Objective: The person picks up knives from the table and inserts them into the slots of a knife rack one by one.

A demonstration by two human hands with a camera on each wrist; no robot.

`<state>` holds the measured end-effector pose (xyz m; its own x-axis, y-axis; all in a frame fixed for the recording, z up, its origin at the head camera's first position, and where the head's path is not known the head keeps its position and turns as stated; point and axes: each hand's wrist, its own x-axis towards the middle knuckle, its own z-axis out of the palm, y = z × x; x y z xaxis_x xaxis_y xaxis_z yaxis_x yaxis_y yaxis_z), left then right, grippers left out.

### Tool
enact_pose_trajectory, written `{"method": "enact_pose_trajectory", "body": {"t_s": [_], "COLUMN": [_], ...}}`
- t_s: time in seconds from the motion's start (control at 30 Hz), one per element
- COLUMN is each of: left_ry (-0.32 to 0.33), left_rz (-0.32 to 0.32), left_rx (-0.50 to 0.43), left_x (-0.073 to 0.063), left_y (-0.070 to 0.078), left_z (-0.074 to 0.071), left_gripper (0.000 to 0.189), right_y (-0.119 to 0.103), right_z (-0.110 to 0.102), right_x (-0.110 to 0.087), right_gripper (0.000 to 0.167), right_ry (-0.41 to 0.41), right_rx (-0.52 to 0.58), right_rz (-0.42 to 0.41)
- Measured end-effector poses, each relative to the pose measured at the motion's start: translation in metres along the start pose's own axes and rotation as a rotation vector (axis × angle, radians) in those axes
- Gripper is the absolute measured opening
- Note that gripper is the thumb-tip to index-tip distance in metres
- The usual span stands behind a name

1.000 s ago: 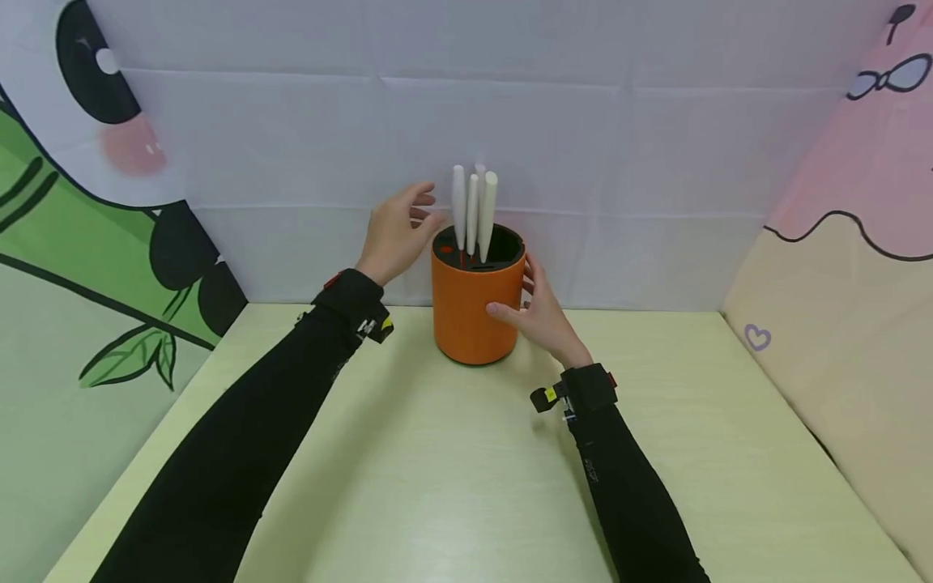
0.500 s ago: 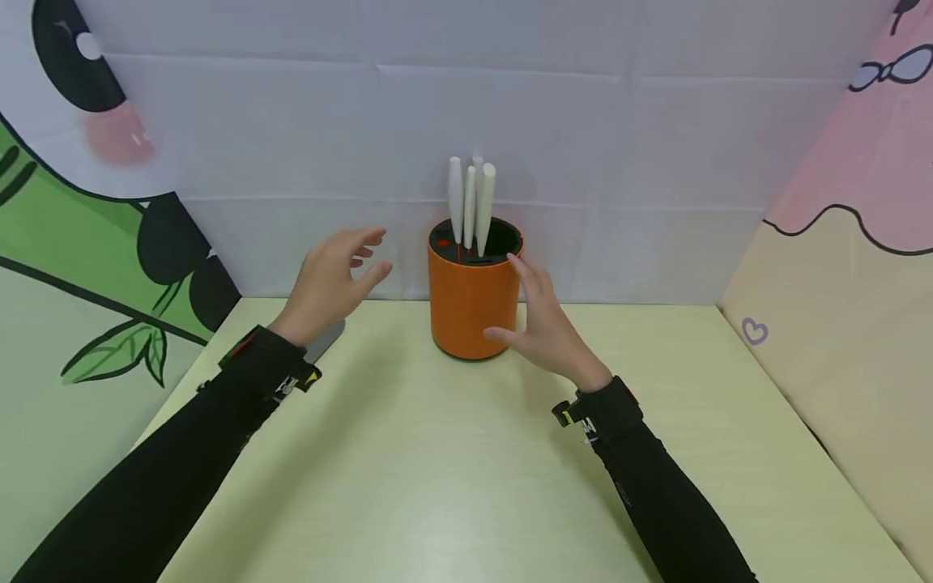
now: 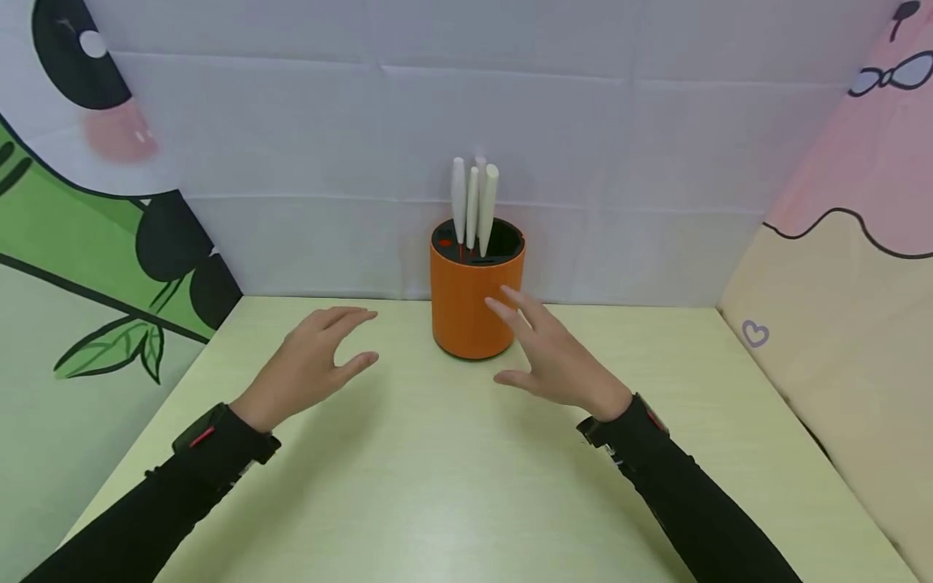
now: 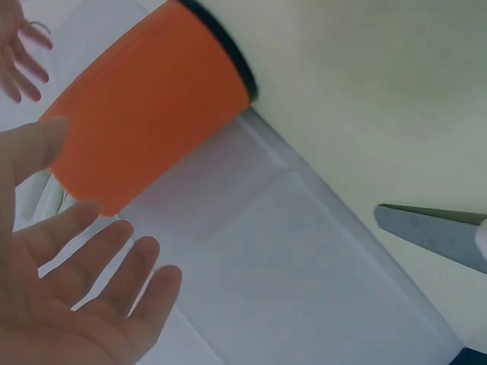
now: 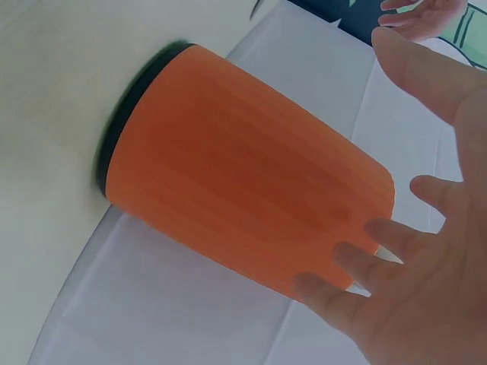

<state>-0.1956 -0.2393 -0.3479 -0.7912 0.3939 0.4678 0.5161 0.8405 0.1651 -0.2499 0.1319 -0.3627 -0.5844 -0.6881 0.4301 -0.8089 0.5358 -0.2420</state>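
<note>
An orange cylindrical knife block (image 3: pixel 470 312) with a black slotted top stands upright against the back wall. Several white-handled knives (image 3: pixel 487 206) are in its slots. My left hand (image 3: pixel 302 364) hovers left of the block, fingers spread and holding nothing. On the other side my right hand (image 3: pixel 561 360) is in front of the block's lower right, its fingers extended and overlapping the orange wall in the head view. In the left wrist view a knife with a grey blade (image 4: pixel 430 232) lies on the table; its white handle is mostly cut off. The head view hides this knife behind my left hand.
A pale wooden table (image 3: pixel 437 502) runs up to a white fabric backdrop (image 3: pixel 306 146) just behind the block. Cartoon-printed panels (image 3: pixel 838 340) enclose the left and right sides.
Both hands have withdrawn from the knife block toward me, the left moving out and down. The right hand has let go of the block's side. The block stays put.
</note>
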Motion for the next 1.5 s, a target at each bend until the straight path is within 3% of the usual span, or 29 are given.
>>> {"method": "enact_pose_trajectory", "body": {"t_s": [0.17,0.43,0.73,1.17,1.33,1.5], "left_ry": [-0.032,0.004,0.035,-0.075,-0.151,-0.227], "left_rz": [0.001,0.005,-0.044,-0.223,-0.333,-0.402], "left_rx": [0.049,0.076,0.087,0.139,0.145,0.157], "left_x": [-0.019,-0.033,-0.049,-0.085,-0.101,-0.110], "left_y": [0.006,0.009,-0.008,-0.048,-0.064,-0.075], "left_z": [0.015,0.031,0.024,0.010,0.004,-0.001], "left_gripper": [0.065,0.069,0.070,0.055,0.055,0.051], "right_y": [0.004,0.010,0.000,-0.035,-0.048,-0.057], "right_z": [0.004,0.017,0.030,0.046,0.053,0.060], "right_x": [-0.010,-0.025,-0.024,-0.009,-0.003,0.000], "right_gripper": [0.104,0.103,0.099,0.099,0.100,0.100], "right_ry": [-0.008,-0.059,-0.063,-0.088,-0.119,-0.147], "right_rx": [-0.075,-0.073,-0.005,0.049,0.065,0.083], "right_rz": [0.016,0.171,0.133,0.020,0.001,-0.017]}}
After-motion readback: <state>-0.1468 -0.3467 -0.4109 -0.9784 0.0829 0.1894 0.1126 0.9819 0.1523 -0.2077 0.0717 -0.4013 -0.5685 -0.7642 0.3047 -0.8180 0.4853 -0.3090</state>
